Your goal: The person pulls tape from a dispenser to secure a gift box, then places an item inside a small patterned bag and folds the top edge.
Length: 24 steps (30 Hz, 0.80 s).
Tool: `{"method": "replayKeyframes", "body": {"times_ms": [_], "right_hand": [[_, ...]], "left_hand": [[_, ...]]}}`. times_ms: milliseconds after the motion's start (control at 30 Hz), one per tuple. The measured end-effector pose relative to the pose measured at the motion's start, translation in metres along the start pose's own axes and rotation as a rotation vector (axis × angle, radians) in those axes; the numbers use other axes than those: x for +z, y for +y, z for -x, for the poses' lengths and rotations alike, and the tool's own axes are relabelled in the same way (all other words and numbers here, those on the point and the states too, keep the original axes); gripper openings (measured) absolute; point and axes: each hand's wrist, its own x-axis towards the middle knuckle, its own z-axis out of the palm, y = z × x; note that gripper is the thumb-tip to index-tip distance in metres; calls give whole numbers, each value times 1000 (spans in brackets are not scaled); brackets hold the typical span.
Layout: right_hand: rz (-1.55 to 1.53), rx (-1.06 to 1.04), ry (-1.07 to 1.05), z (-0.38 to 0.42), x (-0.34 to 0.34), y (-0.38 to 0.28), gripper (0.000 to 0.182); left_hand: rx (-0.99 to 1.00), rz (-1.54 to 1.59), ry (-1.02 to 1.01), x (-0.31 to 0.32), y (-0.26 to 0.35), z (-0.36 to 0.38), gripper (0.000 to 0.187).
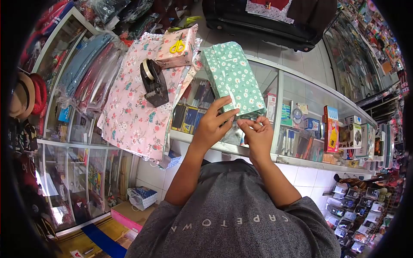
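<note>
A box wrapped in green paper with white daisies [236, 79] lies on the glass counter in front of me. My left hand [215, 120] rests at its near left corner, fingers apart and touching the paper. At the near right corner my right hand [257, 135] has thumb and index finger pinched together by the paper's end; what they hold is too small to make out. To the left, a black tape dispenser [155, 88] stands on pink floral paper sheets [133, 107]. Yellow scissors [177, 46] lie on a pink floral wrapped box [170, 58] behind it.
The glass counter [301, 86] runs to the right, with boxed goods inside and a red-orange package [331, 129] near its right part. Plastic-wrapped clothes [92, 71] are stacked at the left. A black suitcase [266, 30] lies beyond the counter.
</note>
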Motion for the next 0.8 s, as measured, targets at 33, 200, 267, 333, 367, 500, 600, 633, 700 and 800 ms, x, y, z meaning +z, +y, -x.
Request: {"method": "replayKeyframes", "body": {"times_ms": [33,200,267,333,367,500,600,633,700,800], "right_hand": [[14,22,14,0,0,-1,45],[-5,36,23,-2,3,3,45],[-16,25,26,-3,5,4,45],[5,1,31,-4,6,8,43],[4,1,30,-5,7,9,43],[12,-53,61,-6,11,14,41],[43,-73,60,-7,13,11,41],[88,-69,64,-7,12,9,42],[258,-157,98,-12,8,16,43],[641,-403,166,-10,2,14,45]], "left_hand": [[-4,4,-2,0,0,0,32],[10,9,13,1,-2,0,32],[30,6,26,2,-3,0,31],[33,0,22,1,-3,1,31],[34,-1,22,1,-3,0,31],[14,9,0,-1,-1,0,32],[28,24,1,-1,-5,-1,33],[59,16,14,0,-6,-1,32],[68,13,14,-1,-6,-2,33],[60,18,5,-4,-3,-3,36]]}}
